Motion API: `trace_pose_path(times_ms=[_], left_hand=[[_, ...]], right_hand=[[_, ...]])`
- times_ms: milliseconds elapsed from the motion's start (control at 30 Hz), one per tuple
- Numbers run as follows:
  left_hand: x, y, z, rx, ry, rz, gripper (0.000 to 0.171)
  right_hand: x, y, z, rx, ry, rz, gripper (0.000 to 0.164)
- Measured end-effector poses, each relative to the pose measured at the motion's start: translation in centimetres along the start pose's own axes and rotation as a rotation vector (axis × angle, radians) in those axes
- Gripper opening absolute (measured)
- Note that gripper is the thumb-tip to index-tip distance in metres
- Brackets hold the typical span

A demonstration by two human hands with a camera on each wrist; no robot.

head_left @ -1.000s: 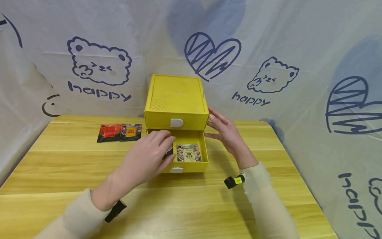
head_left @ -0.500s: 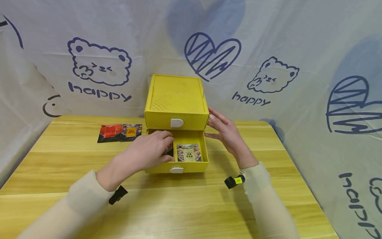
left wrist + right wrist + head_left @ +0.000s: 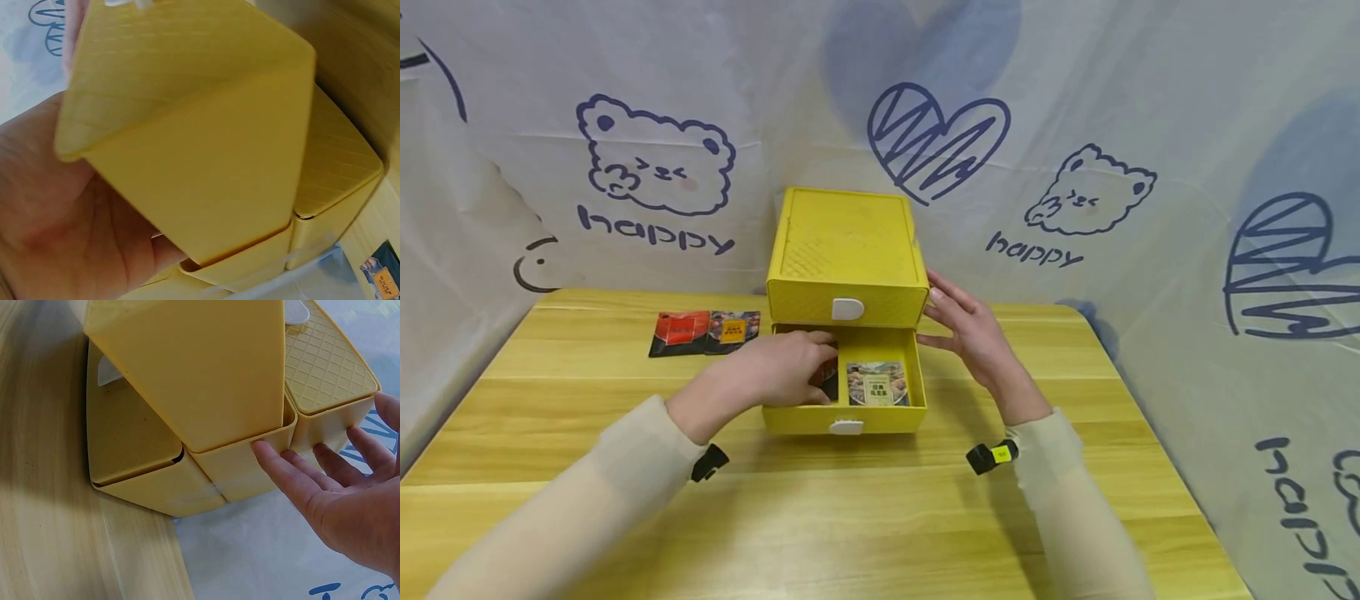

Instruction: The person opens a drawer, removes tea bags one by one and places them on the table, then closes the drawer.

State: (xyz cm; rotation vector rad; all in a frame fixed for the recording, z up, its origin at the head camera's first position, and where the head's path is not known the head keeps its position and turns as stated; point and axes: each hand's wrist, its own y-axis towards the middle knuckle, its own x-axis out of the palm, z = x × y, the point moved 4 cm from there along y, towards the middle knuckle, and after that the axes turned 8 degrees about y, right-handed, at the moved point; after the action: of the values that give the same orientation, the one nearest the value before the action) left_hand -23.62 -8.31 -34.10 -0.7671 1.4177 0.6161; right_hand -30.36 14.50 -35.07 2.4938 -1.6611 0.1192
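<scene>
A yellow drawer box (image 3: 850, 233) stands at the back of the table, its middle drawer (image 3: 805, 422) pulled out. My left hand (image 3: 767, 371) reaches into the drawer's left compartment, over a dark sachet (image 3: 830, 382) that shows between thumb and fingers; I cannot tell whether they pinch it. In the left wrist view the drawer's side hides the fingertips. A sachet with a pale label (image 3: 878, 385) lies in the right compartment. My right hand (image 3: 973, 342) touches the box's right side with spread, mostly straight fingers; in the right wrist view the fingertips (image 3: 261, 449) rest along its edge.
To the left of the box, a red-and-black sachet (image 3: 679, 333) and a dark one with an orange label (image 3: 732, 331) lie side by side on the wooden table (image 3: 850, 517). A printed cloth (image 3: 820, 108) hangs close behind the box.
My left hand has sunk deeper into the left compartment, its wrist and forearm shifting forward and rightward. The right hand keeps its place at the box's side.
</scene>
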Motion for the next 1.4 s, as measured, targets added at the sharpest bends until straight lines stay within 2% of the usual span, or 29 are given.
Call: trace_pose_path(times_ms=[133, 367, 600, 833, 1200, 1400], left_hand=[[0.2, 0.1, -0.4, -0.011, 0.029, 0.006, 0.047], [0.7, 0.5, -0.7, -0.038, 0.121, 0.027, 0.064], [1.3, 0.9, -0.7, -0.043, 0.167, 0.037, 0.06], [1.2, 0.6, -0.8, -0.034, 0.158, 0.092, 0.058], [1.2, 0.1, -0.4, -0.011, 0.134, 0.134, 0.05], [1.0, 0.1, -0.3, 0.024, 0.122, 0.189, 0.038]], right_hand=[[0.2, 0.1, 0.0, 0.003, 0.005, 0.004, 0.047], [0.2, -0.1, -0.2, 0.007, -0.003, 0.01, 0.047], [-0.2, -0.2, -0.2, 0.022, -0.01, 0.022, 0.048], [0.0, -0.1, -0.2, 0.02, 0.001, 0.017, 0.048], [0.1, 0.0, -0.2, 0.025, 0.019, 0.022, 0.049], [0.0, 0.1, -0.2, 0.015, 0.035, 0.009, 0.049]])
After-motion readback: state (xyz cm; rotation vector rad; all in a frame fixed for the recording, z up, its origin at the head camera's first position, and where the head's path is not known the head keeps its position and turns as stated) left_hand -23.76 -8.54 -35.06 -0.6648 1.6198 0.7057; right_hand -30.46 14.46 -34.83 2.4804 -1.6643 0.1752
